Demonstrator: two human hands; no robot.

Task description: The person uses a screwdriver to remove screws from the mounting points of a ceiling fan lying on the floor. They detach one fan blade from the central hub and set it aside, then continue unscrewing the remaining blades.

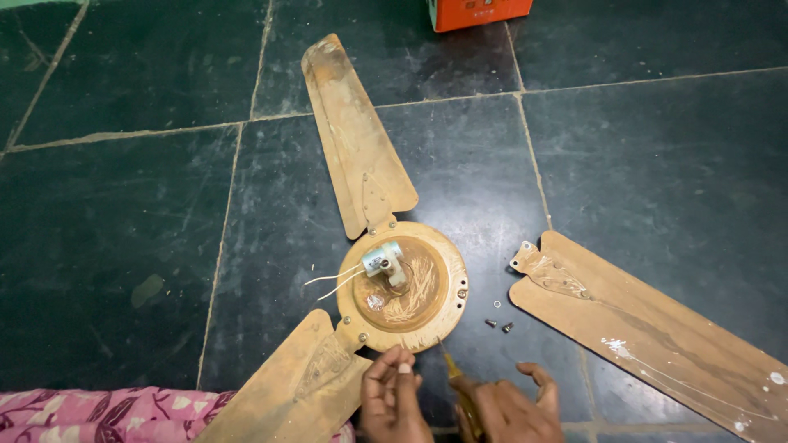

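Observation:
A dusty tan ceiling fan lies on the dark floor. Its round motor hub (439,279) carries a small pale capacitor (383,262) with thin white wires. One blade (349,123) points away from me, a second blade (287,385) points toward my left, and both sit at the hub. A third blade (648,328) lies apart to the right, not touching the hub. My left hand (394,398) pinches at the hub's near rim. In my right hand (513,410) is a yellow-handled screwdriver (451,365), tip near the rim. Two loose screws (498,325) lie between hub and detached blade.
An orange box (478,12) stands at the top edge. Pink patterned cloth (107,414) covers my leg at the bottom left. The floor is dark stone tile (123,246) with pale grout lines.

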